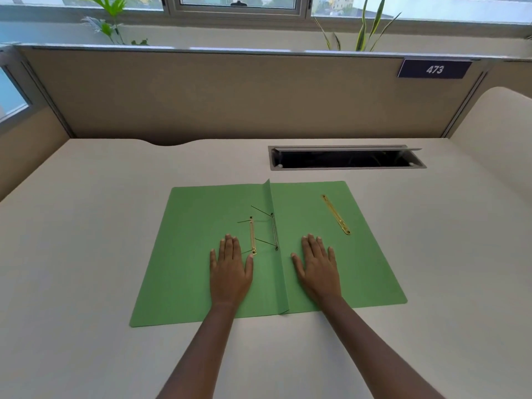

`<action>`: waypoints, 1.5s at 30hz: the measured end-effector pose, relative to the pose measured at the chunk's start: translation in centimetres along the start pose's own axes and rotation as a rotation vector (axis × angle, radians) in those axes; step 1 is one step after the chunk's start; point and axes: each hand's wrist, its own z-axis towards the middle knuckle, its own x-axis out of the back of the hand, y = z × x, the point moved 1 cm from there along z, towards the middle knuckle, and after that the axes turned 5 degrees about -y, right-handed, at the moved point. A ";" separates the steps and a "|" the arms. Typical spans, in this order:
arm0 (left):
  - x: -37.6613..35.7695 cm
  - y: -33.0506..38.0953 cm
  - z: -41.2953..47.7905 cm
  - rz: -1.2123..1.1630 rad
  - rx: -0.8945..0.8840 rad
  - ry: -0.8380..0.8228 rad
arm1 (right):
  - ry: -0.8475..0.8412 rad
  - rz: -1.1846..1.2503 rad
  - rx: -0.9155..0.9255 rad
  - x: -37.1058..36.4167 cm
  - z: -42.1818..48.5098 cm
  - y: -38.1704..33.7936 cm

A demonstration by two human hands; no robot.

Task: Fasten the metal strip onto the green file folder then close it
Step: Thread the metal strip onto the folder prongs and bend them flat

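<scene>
Two bare hands rest flat, fingers spread and holding nothing: left hand (230,269) and right hand (319,269), either side of the spine of an open green file folder (184,254) on a desk (86,211). A loose metal strip (336,214) lies on the right leaf; thin prongs (260,213), seemingly upright, wait near the spine. Fastening looks not yet begun; next, pick up the strip.

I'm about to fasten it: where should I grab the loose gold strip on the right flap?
Pinch the gold strip mid-length across its narrow width, coming from above with the right hand. It lies flat, thin and diagonal on the green folder, ends holed.
</scene>
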 end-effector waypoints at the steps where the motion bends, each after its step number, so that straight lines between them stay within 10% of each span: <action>1: 0.0 0.0 0.0 0.000 -0.001 0.005 | 0.003 0.006 0.001 0.0 0.0 0.0; 21: -0.4 -0.3 -0.1 -0.089 -0.020 0.068 | 0.180 0.072 0.109 1.6 0.5 1.4; 45: 2.4 1.7 -0.7 -0.625 -0.016 0.285 | 0.027 0.286 -0.391 8.0 7.1 7.2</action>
